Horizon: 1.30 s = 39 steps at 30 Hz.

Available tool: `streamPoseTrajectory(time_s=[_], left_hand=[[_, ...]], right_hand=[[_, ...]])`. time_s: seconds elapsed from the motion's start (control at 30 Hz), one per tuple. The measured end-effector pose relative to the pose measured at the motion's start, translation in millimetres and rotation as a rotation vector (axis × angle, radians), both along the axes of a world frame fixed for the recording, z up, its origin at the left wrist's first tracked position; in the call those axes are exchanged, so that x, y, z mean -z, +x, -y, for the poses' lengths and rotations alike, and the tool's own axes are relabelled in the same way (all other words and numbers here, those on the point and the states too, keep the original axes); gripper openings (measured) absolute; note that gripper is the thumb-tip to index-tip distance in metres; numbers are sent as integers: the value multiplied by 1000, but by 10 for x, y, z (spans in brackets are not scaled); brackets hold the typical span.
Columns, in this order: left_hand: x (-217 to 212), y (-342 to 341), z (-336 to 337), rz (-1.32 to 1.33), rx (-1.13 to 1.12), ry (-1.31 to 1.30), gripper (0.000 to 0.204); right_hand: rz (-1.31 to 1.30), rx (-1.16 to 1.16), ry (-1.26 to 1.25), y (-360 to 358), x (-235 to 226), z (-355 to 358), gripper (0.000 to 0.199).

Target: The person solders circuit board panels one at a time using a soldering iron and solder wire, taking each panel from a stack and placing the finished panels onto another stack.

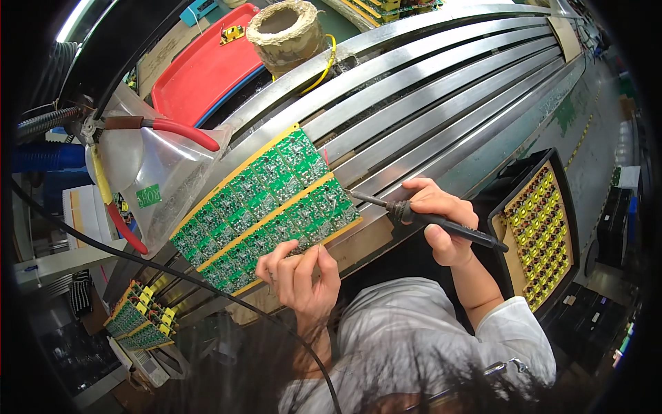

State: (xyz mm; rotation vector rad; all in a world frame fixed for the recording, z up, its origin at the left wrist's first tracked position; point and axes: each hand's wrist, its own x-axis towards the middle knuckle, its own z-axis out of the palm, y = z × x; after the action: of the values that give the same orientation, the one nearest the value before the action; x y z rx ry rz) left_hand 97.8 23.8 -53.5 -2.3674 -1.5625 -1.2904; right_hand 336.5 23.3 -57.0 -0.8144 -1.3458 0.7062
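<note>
Green rectangular circuit-board panel with yellow border strips (265, 207): one item, made up of two long rows of small boards side by side, lying tilted across the long steel rails of the conveyor surface (441, 83), its far end toward the upper middle of the view and its near end toward the lower left. Left hand (300, 272): fingers curled over the panel's near long edge, steadying it from below; grip closed on the edge. Right hand (445, 217): wrapped around the black handle of a slim black soldering iron (427, 219), held like a pen, its metal tip touching or just at the panel's right-hand corner; which of the two cannot be told. White sleeve on the right forearm. Black cable (172, 276): runs from the left side across below the panel toward the person. Clear plastic bag with a small green label (148, 179): hangs at the left beside the panel, crossed by a red hose (183, 131). Red plastic tray (203, 65): beyond the rails, upper left. Worn beige roll with a hollow core (286, 34): upright beside the tray. Black tray of yellow-and-green components (541, 231): at the right, near the right hand. Further green boards with yellow parts (141, 317): stacked at the lower left, well apart from the panel.
</note>
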Motion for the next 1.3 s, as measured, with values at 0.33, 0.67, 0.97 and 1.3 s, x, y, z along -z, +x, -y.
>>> streamPoseTrajectory(time_s=[0.33,0.67,0.97,1.3], left_hand=[[-8,-1,74,10,55,27,15],[-11,-204,184,34,44,38,14],[55,-682,305,-9,-229,128,12],[26,-650,237,89,-264,61,11]], right_hand=[[-7,23,6,10,-30,-4,31],[327,253,121,121,-775,-665,37],[738,333,462,-105,-867,-1600,30],[690,-49,96,115,-1016,-1196,20]])
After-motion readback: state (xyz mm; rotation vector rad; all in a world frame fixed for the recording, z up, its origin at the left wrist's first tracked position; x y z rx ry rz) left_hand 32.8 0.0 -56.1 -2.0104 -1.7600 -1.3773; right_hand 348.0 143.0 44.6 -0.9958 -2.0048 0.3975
